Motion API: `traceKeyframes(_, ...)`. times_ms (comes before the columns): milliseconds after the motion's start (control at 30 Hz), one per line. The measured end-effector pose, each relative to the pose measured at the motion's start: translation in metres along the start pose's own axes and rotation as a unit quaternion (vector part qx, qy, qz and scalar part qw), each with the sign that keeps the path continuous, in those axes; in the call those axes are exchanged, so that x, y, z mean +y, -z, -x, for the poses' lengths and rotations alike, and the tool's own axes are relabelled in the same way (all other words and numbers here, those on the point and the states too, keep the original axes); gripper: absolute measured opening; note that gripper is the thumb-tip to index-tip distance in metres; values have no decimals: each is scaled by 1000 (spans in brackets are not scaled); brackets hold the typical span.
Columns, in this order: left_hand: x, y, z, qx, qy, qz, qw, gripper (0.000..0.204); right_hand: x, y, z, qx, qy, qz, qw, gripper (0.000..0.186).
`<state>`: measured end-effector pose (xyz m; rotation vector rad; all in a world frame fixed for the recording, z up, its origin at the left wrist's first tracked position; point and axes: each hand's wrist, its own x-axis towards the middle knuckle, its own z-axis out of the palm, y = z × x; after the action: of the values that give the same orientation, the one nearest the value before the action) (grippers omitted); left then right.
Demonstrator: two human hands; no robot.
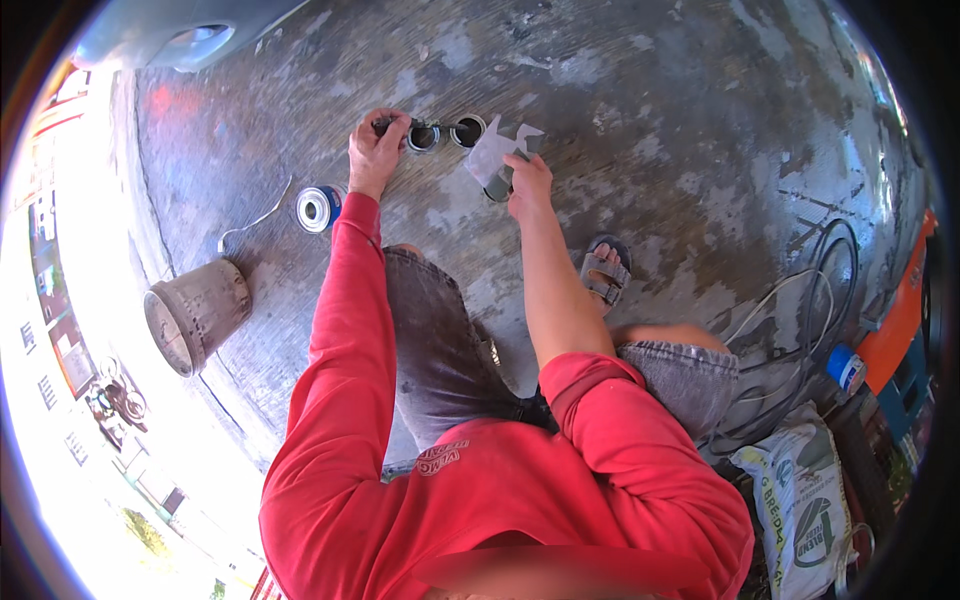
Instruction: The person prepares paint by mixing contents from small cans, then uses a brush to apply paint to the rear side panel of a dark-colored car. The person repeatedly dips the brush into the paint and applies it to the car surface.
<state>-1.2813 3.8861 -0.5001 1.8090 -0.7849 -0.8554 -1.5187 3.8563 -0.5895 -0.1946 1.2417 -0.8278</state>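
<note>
My left hand is closed round one end of a dark thin stick-like tool. The tool reaches right across the tops of two round open-topped cans, which look dark inside; what its far end is like I cannot make out. In my right hand a torn, pale grey sheet with ragged points is pinched between thumb and fingers. Just below the sheet shows part of another round rim, mostly hidden by it. A blue and white tin with a ring-shaped top stands by my left wrist.
A dirty bucket lies tipped at the left, with a thin bent wire beyond it. Hoses or cables coil at the right, near a blue can and a printed sack. My sandalled foot rests on the stained floor.
</note>
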Motion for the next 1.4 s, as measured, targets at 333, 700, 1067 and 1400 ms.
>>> traceKeyframes(333, 5, -7, 1, -50, -5, -8, 999, 20, 3, -9, -7, -2, -21, -1, 1000, 21)
traceKeyframes(700, 11, -5, 1, -40, 20, 104, 994, 17, -1, -2, -8, -36, -50, -57, 996, 26)
traceKeyframes(1067, -25, -17, -12, -5, -15, -53, 998, 19, -8, -1, -2, -11, -39, -48, 998, 25)
traceKeyframes(1400, -53, -35, -15, -93, 93, -124, 984, 48, -25, 17, 4, 13, -24, -85, 996, 27)
